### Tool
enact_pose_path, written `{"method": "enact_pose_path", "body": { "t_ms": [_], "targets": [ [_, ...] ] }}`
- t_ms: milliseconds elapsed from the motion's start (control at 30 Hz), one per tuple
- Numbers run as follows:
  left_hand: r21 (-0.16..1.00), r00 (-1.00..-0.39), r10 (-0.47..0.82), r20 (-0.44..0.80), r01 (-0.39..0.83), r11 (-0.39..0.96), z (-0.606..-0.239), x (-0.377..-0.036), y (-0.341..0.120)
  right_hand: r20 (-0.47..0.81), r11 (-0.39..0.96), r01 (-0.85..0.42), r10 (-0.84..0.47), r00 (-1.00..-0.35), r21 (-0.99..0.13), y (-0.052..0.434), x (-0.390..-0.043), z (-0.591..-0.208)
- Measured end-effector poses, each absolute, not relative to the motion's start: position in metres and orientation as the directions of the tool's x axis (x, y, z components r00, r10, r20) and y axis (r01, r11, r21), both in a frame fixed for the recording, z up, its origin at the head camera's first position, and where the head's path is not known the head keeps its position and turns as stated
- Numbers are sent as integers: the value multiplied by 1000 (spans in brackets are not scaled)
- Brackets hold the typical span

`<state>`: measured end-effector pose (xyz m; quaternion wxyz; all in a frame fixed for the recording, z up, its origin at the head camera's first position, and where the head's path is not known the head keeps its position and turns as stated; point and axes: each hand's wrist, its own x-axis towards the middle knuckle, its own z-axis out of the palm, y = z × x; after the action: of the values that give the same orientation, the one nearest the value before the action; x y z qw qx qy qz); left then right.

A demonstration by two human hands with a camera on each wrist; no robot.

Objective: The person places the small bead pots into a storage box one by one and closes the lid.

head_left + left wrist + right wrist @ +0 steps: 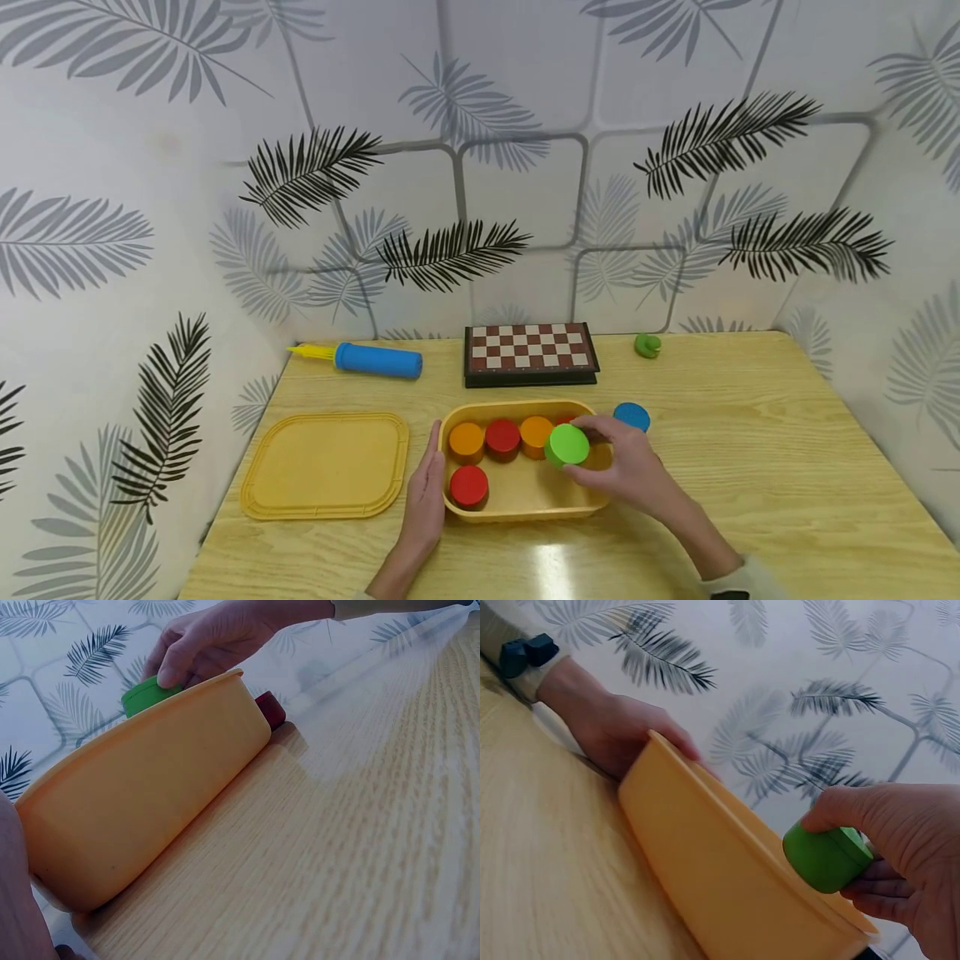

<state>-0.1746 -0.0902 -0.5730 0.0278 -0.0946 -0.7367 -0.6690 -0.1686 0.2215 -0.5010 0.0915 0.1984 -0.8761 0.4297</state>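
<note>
A person's right hand (626,467) pinches a green tub (567,446) over the right half of a yellow bin (525,490) on a wood-grain table (795,467). The grip is closed around the tub's side, thumb on the near edge and fingers on the far one, its flat green top facing up toward the head camera. From the left wrist, the tub's top shows above the rim, its lower part hidden by the bin's wall.

At the opposite end, the left hand (426,496) touches the bin's left wall, its grip spread and its fingers straight along the side.

Inside the bin, two orange tubs (467,442) and a red one line the far side, with a second orange-side neighbor, also red, showing only partly behind the green tub; another of the red tubs (469,486) sits in the near left corner.

Just beyond the right hand lies a blue disc (632,416). A flat yellow lid (322,467) lies left of the left hand. Along the back of the table are a blue pump (378,361) with a yellow nozzle (311,352), a chessboard (530,348) and a small green toy (647,346), before a wall (517,192) patterned with feathery leaves.
</note>
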Motion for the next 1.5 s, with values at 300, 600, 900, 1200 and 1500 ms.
{"method": "enact_pose_path", "body": {
  "t_ms": [300,600,900,1200,1500],
  "targets": [
    [983,-985,98,140,150,102,-573,-172,-93,159,605,-364,-366,-917,-708,182,-169,-509],
    [985,-986,100,134,144,94,-572,-170,-92,34,641,-333,-431,-902,-692,160,-174,-514],
    [983,-986,96,133,144,110,-571,-171,-92,4,639,-320,-444,-896,-699,151,-177,-512],
    [983,-985,98,140,149,102,-572,-173,-92,34,597,-338,-461,-887,-728,148,-178,-512],
    [983,-984,101,147,157,99,-571,-176,-91,99,576,-336,-402,-910,-745,156,-173,-500]
  ]
}}
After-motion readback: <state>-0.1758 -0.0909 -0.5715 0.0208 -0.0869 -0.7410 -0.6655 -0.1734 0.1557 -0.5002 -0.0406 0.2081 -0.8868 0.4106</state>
